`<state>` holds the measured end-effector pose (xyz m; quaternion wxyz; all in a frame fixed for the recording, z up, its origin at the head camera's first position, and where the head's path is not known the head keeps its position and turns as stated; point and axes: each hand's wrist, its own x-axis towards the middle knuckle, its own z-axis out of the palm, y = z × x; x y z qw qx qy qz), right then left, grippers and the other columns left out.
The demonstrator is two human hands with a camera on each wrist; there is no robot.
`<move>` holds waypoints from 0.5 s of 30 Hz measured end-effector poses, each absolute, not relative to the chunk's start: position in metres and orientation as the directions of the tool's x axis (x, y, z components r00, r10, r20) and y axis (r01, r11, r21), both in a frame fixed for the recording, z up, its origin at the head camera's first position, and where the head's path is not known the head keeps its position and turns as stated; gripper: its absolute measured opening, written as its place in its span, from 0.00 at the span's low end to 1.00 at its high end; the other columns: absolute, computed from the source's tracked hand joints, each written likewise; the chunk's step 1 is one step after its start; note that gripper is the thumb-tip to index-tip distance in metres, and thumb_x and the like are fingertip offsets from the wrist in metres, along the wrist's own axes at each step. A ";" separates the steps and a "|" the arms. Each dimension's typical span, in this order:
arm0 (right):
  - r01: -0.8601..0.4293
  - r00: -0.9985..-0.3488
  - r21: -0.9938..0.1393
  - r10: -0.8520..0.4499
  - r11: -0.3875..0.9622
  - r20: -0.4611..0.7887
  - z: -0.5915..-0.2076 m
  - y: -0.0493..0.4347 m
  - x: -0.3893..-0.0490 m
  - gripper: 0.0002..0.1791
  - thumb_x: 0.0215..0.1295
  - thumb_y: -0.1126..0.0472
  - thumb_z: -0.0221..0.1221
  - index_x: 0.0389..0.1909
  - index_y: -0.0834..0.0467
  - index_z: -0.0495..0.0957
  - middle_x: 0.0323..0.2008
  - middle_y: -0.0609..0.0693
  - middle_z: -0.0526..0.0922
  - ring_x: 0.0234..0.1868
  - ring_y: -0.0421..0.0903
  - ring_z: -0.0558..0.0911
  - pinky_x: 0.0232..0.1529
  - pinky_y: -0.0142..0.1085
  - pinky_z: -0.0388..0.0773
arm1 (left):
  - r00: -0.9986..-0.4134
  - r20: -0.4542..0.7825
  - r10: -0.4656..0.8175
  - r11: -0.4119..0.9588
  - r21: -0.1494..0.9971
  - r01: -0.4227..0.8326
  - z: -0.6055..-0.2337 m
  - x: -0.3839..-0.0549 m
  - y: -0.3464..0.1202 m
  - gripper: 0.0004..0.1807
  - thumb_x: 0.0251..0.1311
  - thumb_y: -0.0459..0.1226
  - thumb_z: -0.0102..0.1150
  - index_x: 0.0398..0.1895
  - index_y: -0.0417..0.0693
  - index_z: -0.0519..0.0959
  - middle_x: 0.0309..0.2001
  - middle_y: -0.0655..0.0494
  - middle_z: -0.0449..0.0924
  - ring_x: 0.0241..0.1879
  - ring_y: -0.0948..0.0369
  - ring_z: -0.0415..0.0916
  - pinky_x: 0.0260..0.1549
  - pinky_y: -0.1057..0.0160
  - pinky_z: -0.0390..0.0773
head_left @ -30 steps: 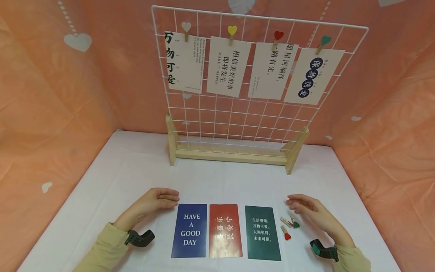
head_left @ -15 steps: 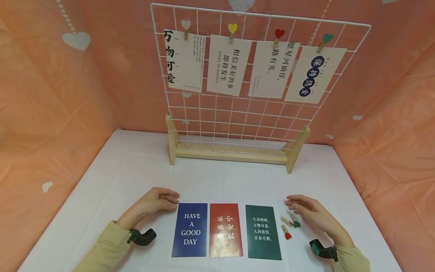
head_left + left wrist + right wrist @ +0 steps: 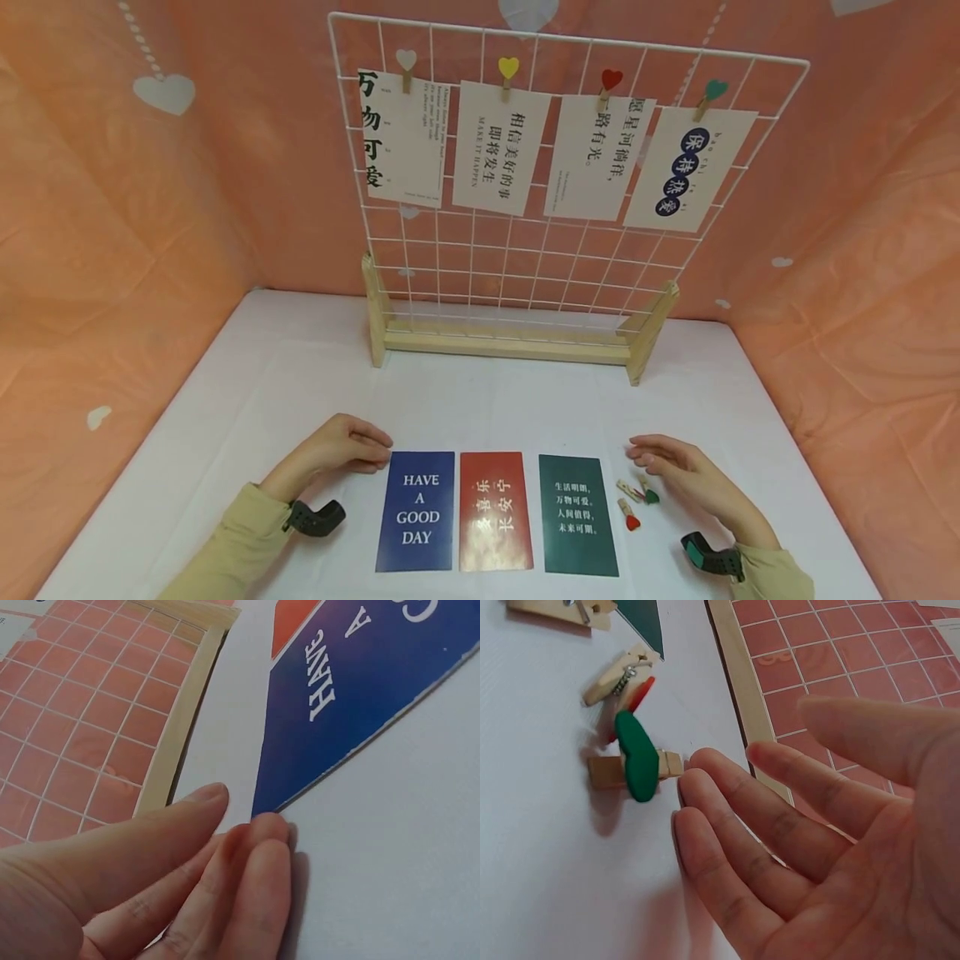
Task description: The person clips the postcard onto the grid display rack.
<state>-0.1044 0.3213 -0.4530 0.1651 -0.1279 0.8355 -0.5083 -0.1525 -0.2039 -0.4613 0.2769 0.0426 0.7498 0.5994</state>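
Observation:
My left hand (image 3: 337,450) lies relaxed on the left, its fingertips right at the top left corner of the blue card (image 3: 415,512) lettered "HAVE A GOOD DAY". In the left wrist view the fingers (image 3: 262,877) hold nothing. A red card (image 3: 497,542) and a dark green card (image 3: 579,550) lie to its right in a row. Across from them my right hand (image 3: 686,471) rests with loose fingers, nothing in its grasp. Its fingertips are beside a wooden clip with a green heart (image 3: 639,757). Near it lie a red-heart clip (image 3: 632,522) and another wooden clip (image 3: 628,491).
Behind the cards stands a white wire grid (image 3: 495,243) in a wooden base (image 3: 510,346). Several white cards hang along its top, one of them a card with blue circles (image 3: 690,171), under heart clips such as the yellow one (image 3: 508,67). Orange cloth (image 3: 112,250) surrounds the white table (image 3: 300,358).
The fingertips of my left hand have dipped slightly toward the blue card's corner. My right hand, the cards and the clips stay where they were; the head view shifts a little.

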 end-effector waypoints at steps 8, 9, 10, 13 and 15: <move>-0.026 -0.908 -0.896 -0.386 0.443 -0.164 -0.453 0.322 -0.104 0.24 0.73 0.58 0.51 0.63 0.68 0.66 0.55 0.62 0.77 0.52 0.45 0.78 0.51 0.25 0.72 | -0.830 -0.388 0.401 0.285 0.914 -0.290 -0.461 -0.153 -0.202 0.16 0.56 0.30 0.65 0.43 0.24 0.78 0.32 0.44 0.84 0.30 0.59 0.82 0.32 0.62 0.84; -0.025 -0.908 -0.899 -0.387 0.438 -0.163 -0.453 0.322 -0.104 0.23 0.73 0.58 0.51 0.63 0.69 0.66 0.55 0.62 0.77 0.52 0.45 0.78 0.51 0.25 0.72 | -0.827 -0.389 0.405 0.287 0.913 -0.289 -0.461 -0.153 -0.202 0.16 0.56 0.30 0.65 0.43 0.24 0.78 0.31 0.44 0.84 0.30 0.59 0.82 0.32 0.62 0.84; -0.026 -0.908 -0.900 -0.387 0.436 -0.162 -0.454 0.322 -0.104 0.23 0.73 0.58 0.51 0.63 0.68 0.66 0.55 0.62 0.77 0.52 0.45 0.78 0.51 0.25 0.73 | -0.825 -0.390 0.408 0.289 0.913 -0.288 -0.461 -0.153 -0.202 0.16 0.56 0.30 0.65 0.43 0.24 0.78 0.31 0.44 0.84 0.30 0.59 0.82 0.32 0.62 0.84; -0.027 -0.910 -0.896 -0.382 0.443 -0.161 -0.455 0.322 -0.104 0.23 0.73 0.58 0.51 0.62 0.68 0.67 0.55 0.61 0.77 0.52 0.45 0.78 0.51 0.25 0.72 | -0.824 -0.385 0.416 0.284 0.916 -0.284 -0.461 -0.152 -0.201 0.15 0.56 0.29 0.65 0.43 0.24 0.78 0.32 0.44 0.84 0.30 0.59 0.82 0.32 0.62 0.84; -0.028 -0.911 -0.894 -0.379 0.448 -0.161 -0.455 0.322 -0.104 0.23 0.73 0.58 0.51 0.62 0.67 0.67 0.55 0.60 0.77 0.53 0.45 0.78 0.51 0.25 0.72 | -0.827 -0.376 0.419 0.278 0.920 -0.277 -0.462 -0.151 -0.201 0.15 0.56 0.28 0.64 0.43 0.23 0.77 0.32 0.44 0.84 0.30 0.58 0.82 0.32 0.62 0.84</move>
